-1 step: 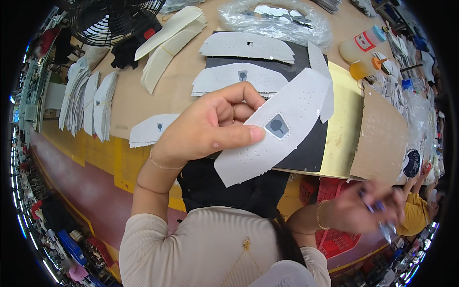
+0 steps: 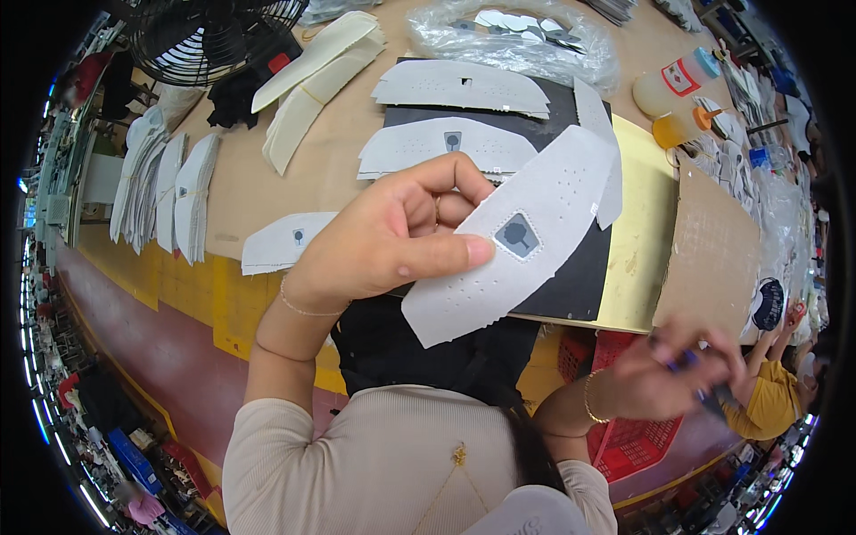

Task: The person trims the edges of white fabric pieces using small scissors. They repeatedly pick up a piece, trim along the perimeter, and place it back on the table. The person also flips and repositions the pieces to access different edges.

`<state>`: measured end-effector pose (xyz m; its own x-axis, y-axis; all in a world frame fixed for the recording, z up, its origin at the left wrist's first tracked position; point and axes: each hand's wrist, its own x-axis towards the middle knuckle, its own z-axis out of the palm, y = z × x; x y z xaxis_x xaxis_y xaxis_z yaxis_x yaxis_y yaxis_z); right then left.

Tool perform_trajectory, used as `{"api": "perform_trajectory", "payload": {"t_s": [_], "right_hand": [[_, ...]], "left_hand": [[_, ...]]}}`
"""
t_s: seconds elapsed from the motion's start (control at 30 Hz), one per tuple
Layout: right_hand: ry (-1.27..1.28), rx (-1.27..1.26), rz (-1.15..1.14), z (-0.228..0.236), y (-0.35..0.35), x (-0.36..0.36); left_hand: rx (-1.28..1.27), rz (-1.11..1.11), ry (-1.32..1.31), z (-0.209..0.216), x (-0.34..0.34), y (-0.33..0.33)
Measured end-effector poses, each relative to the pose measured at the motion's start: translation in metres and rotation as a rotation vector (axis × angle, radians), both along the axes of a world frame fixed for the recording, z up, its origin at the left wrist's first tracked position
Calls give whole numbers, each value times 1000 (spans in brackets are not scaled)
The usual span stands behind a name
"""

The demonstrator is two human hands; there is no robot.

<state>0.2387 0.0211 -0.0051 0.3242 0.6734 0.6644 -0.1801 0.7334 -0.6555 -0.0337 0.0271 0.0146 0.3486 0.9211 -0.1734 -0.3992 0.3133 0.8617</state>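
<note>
My left hand (image 2: 392,227) pinches a white curved panel (image 2: 499,290) between thumb and fingers, holding it tilted above the dark board (image 2: 571,285). The panel has rows of small holes and a grey diamond-shaped patch (image 2: 517,234) with a dark motif, just beyond my thumb tip. Out to the right, beyond the table's front edge, my right hand (image 2: 664,370) is blurred by motion. Its fingers curl around a small blue-handled tool (image 2: 685,360), whose exact kind is smeared. Stacks of similar white panels (image 2: 459,86) lie on the board behind my left hand.
Another white panel (image 2: 283,242) lies left of my forearm. A fan (image 2: 205,36), cream strips (image 2: 312,98) and a clear plastic bag (image 2: 588,62) occupy the back. Bottles (image 2: 664,94) and cardboard (image 2: 713,250) stand right; a red crate (image 2: 637,441) is below. A co-worker's yellow sleeve (image 2: 771,401) shows far right.
My right hand has shifted slightly upward and its tool has turned, with the shiny end less visible. The left hand and the white panel stay almost still.
</note>
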Motion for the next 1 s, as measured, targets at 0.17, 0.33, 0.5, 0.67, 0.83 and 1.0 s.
{"api": "perform_trajectory", "payload": {"t_s": [0.17, 0.33, 0.5, 0.67, 0.83, 1.0], "right_hand": [[-688, -28, -258, -28, 18, -28], [-905, 149, -226, -18, 33, -50], [-833, 166, -100, -14, 36, -55], [-730, 55, 50, -17, 34, -58], [-634, -65, 229, -14, 30, -58], [-562, -199, 364, -16, 27, -56]], "left_hand": [[-6, 12, 8, -2, -2, -3], [-37, 5, -50, -2, 6, -7], [-82, 4, -54, 4, 13, -10], [-106, 85, -25, 9, 20, -12], [338, 130, 291, -12, 19, -15], [707, 321, 498, -23, 26, -11]]}}
